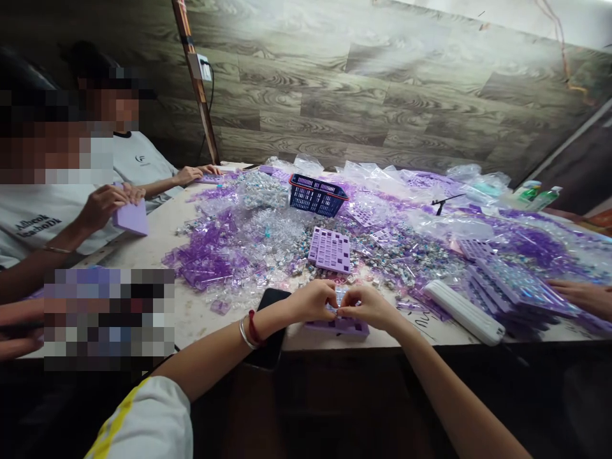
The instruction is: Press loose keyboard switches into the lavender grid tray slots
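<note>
At the table's near edge, my left hand (313,299) and my right hand (368,307) meet with fingertips pinched together. What they hold, if anything, is too small and covered to name. Beneath them lies a purple square-holed board (356,328), partly hidden by my fingers. Clear, shiny pieces (341,293) show between my hands. Just beyond is another purple board with square holes (329,248), resting on loose small parts. A black phone (268,357) lies partly under my left wrist.
Purple and clear plastic pieces (210,255) cover much of the table, around a dark blue basket (318,196). To the right are a long white case (463,312), stacked purple boards (521,287) and a person's hand (588,296). Co-workers sit left, one holding a purple panel (131,217).
</note>
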Tool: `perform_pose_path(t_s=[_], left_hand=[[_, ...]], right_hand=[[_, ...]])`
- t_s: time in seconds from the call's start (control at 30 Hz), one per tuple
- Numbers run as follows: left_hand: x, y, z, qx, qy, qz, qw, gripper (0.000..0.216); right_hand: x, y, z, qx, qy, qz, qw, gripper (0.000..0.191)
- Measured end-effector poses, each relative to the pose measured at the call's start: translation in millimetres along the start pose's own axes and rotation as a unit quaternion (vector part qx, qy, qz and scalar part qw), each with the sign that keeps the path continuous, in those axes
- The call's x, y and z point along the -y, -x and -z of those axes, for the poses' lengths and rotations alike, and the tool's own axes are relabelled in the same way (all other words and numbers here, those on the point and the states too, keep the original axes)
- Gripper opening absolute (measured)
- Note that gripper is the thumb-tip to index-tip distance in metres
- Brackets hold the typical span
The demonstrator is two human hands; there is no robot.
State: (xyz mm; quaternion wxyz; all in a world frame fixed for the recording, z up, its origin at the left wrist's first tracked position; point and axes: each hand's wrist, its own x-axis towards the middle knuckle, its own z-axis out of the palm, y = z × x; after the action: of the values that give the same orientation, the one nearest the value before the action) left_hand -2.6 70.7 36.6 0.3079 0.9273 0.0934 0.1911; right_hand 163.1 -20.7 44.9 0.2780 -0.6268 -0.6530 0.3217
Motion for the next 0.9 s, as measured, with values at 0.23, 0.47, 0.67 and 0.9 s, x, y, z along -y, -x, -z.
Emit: perform_pose_path(t_s=[0.23,0.47,0.67,0.9], left_hand=[[3.2,-0.7,2.8,0.011,0.011,-0.012,1.0,0.009],[5.0,-0.6,1.8,0.011,0.031,-0.024,0.999,0.01],[2.8,-0.9,2.3,0.015,0.051,-0.033,0.998,0.005],[3.6,-1.5,-0.4,0.021,0.079,-0.019,0.996,0.006]], right_hand=[[5.6,-22.1,18.6,0.126,0.044,-0.087,0.987,0.013],[16.0,-31.9,21.9,0.173,0.086,-0.134,0.972,0.01],[26.4,-33.6,20.6,0.178,0.098,-0.169,0.964,0.015],[23.5,-37.8,13.7,0.175,0.082,-0.202,0.96,0.014]])
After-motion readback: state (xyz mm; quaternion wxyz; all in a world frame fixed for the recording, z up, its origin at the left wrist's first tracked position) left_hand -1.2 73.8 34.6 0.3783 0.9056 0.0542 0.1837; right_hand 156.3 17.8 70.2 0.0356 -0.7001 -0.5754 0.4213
